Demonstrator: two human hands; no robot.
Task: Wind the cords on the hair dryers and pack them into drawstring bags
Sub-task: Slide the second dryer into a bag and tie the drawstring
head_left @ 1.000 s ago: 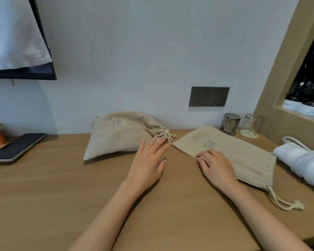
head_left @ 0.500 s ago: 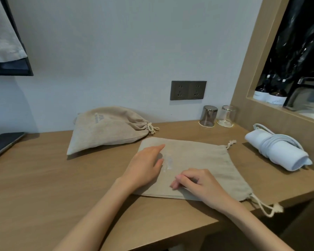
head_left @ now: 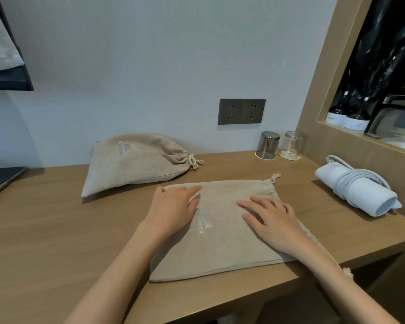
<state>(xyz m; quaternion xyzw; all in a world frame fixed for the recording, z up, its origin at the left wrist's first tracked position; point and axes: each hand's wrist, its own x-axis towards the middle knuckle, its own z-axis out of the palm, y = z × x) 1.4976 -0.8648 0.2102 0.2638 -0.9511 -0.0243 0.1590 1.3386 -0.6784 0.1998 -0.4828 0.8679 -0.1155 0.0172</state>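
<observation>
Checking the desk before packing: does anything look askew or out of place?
Nothing serious. The flat bag lies skewed to the desk edge, and its drawstring hangs over the front at the right. Nothing looks spilled or damaged.

A flat, empty drawstring bag (head_left: 222,232) lies on the wooden desk (head_left: 45,230), and both hands press on it with straight fingers: the left hand (head_left: 173,209) at its far left corner, the right hand (head_left: 271,220) toward its drawstring end. Behind it a filled bag (head_left: 136,162) sits cinched shut. A white hair dryer (head_left: 358,190), cord wound round it, lies well to the right, near two upturned glasses (head_left: 278,146).
</observation>
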